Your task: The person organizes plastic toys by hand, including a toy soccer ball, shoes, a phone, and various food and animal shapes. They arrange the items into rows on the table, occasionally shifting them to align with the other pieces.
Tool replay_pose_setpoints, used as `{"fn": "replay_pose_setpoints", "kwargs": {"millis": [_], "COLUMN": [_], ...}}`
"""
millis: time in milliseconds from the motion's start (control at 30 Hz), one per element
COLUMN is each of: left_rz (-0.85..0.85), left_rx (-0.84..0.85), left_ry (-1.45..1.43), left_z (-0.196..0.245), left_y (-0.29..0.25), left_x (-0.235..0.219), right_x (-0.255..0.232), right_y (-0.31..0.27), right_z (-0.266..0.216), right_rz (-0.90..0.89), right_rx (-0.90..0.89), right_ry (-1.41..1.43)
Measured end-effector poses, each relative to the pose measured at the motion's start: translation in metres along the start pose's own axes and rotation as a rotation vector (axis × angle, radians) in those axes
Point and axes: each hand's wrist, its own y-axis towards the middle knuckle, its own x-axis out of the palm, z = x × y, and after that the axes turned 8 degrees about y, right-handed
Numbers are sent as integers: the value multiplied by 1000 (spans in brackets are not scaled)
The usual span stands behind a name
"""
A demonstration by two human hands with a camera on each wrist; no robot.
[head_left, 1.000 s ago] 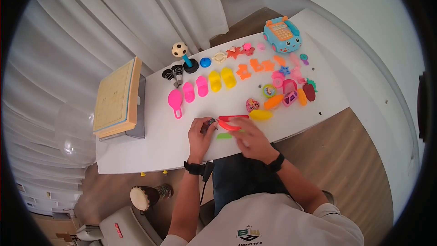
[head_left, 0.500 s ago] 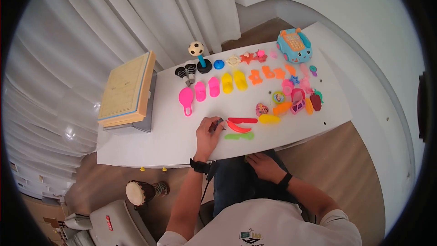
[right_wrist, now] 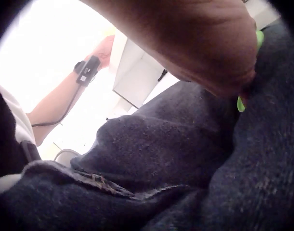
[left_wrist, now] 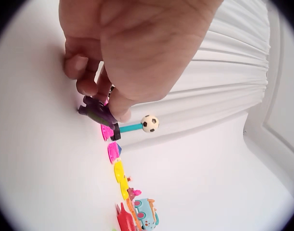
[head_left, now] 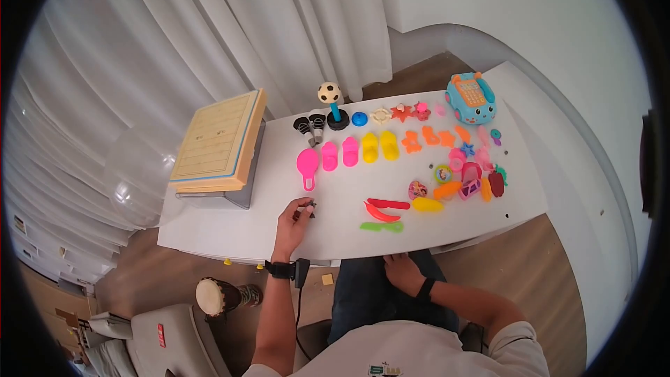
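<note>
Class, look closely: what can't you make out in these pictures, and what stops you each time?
Dark toy, left wrist view: full shape, partly covered by the left hand.
Green object, right wrist view: only bits show past the right hand, which hides its shape and any grip.
Shirt print, head view: cut off by the bottom edge.
Toy phone, head view: key symbols too small.

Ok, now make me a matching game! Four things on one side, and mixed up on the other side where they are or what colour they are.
Things:
1. Small toy
2. Soccer ball
3. Drum
4. Toy phone

Clues:
A. On the floor
B. Light blue and orange
C. Pinched in the left hand
D. On top of a blue stick

Right pairs: 1-C, 2-D, 3-A, 4-B
</note>
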Motion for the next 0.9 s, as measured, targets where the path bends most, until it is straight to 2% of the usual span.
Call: {"fn": "replay_pose_setpoints", "kwargs": {"millis": [33,67,133,167,233,267,333,367,433,500,567,600,700,767,900], "left_rz": [-43,-87,-125,-168,-167,-169,-167,-167,-154,-137,-80,-77,-38,-8,-21], "left_rx": [-38,-76,-85,-95,-57,-21,-53,-86,-127,-166,11,13,-22,-131,-123], "left_ry": [-11,-24,-107,-187,-215,-243,-267,-294,-326,-358,-59,-56,-92,-283,-333], "left_z": [-2,-4,-6,-7,-11,-13,-13,-13,-14,-14,-13,-13,-12,-13,-14], "left_y": [1,1,2,2,4,4,6,7,9,11,6,5,6,7,10], "left_x": [-4,-7,-8,-9,-6,-5,-6,-6,-6,-4,0,1,4,5,1], "right_x": [-5,-11,-45,-73,-140,-168,-208,-212,-219,-204,-194,-192,-191,-195,-196], "right_y": [-1,-4,-9,-10,-9,-10,-14,-16,-26,-36,-43,-45,-49,-52,-52], "right_z": [-3,-2,3,5,11,14,26,37,57,78,88,91,96,96,97], "right_rz": [-83,-81,-272,-271,-305,-304,85,88,259,228,194,189,186,184,273], "right_rx": [28,26,-32,-34,-155,-156,-144,-145,-28,-22,-14,-5,26,48,47], "right_ry": [-33,-36,75,73,478,478,537,533,478,387,304,271,241,242,230]}}
